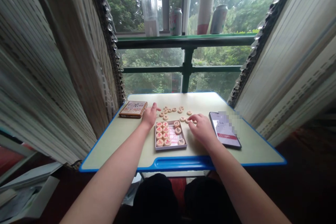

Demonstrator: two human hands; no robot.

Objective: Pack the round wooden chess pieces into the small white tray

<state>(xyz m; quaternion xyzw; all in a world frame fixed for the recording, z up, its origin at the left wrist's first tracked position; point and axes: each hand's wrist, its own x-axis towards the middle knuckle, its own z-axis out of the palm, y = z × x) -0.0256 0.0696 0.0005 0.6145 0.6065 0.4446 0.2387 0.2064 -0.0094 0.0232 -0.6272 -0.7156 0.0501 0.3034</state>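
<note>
An open box tray (171,148) on the table holds Chinese chess pieces. Round wooden pieces with red characters (166,135) fill two columns at its left, and a few dark-lettered pieces (178,131) sit along its right side. More loose pieces (174,110) lie scattered beyond the tray. My left hand (150,115) is over the table past the tray's far left corner, fingers apart and holding nothing. To the right of the tray, my right hand (201,127) has its thumb and fingers closed around a Chinese chess piece (194,121) at the table surface; the hand partly covers it.
A patterned box lid (133,109) rests at the table's left. At the right lies a phone (225,130) with its screen lit. The table (118,147) has a blue edge. Curtains (278,59) flank it; cans (218,19) and stacked cups stand on the window ledge.
</note>
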